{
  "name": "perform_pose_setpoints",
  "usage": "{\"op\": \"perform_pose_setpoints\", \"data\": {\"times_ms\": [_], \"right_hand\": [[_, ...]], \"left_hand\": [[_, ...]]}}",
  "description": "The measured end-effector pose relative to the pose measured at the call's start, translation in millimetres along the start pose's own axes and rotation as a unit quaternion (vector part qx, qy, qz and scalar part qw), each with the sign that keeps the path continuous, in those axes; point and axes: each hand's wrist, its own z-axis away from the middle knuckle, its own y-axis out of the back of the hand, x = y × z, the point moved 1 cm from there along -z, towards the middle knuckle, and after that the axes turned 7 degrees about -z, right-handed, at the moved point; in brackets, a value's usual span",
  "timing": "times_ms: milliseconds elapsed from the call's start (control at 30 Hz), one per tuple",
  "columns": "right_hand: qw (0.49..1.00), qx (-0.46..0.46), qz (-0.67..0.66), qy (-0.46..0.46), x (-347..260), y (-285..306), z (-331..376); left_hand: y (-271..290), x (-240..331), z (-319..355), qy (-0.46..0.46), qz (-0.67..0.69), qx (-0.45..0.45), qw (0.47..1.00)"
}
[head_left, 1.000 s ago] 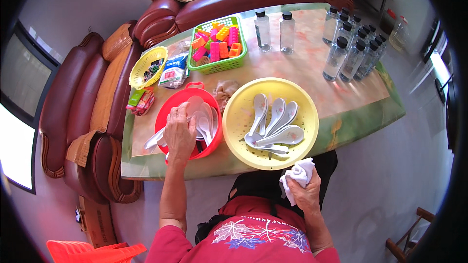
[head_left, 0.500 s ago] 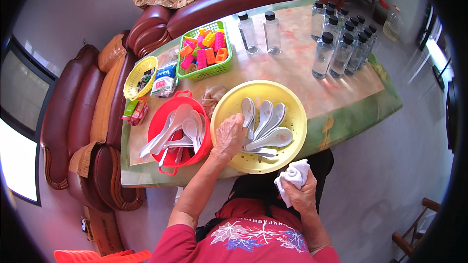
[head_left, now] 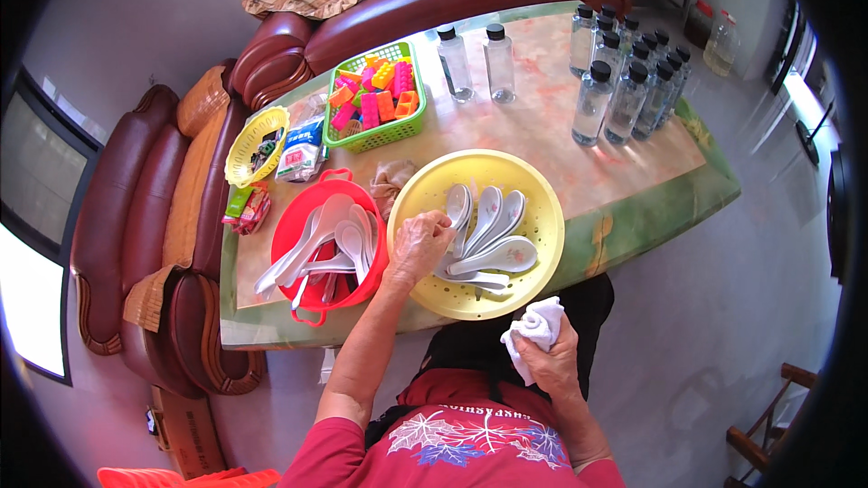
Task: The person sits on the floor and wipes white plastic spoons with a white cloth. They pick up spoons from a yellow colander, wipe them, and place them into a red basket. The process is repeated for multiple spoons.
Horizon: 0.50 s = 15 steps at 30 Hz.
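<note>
Now the left hand [head_left: 420,245] is over the yellow colander [head_left: 545,206], no longer in the red basin [head_left: 289,231], so handling centres on the colander's spoons [head_left: 489,210]; whether its curled fingers pinch one, I cannot tell. The right hand [head_left: 552,359] clutches a white cloth [head_left: 540,323].

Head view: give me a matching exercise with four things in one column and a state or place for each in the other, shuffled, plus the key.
Things
1. left hand
2. right hand
3. red basin
4. green basket

States or places
A. contains colourful toy bricks
B. grips a white cloth
C. contains spoons
D. over the left side of the yellow colander

Pairs: 1-D, 2-B, 3-C, 4-A
</note>
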Motion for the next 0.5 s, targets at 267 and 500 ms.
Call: {"op": "perform_pose_setpoints", "data": {"times_ms": [267,500], "right_hand": [[1.0,0.009,0.0,-0.024,3,-1,4],[0.999,0.026,-0.014,0.021,-12,-6,-1]], "left_hand": [[-4,-6,12,0.082,0.315,-0.02,0.945],[8,28,61,0.078,0.631,-0.128,0.761]]}}
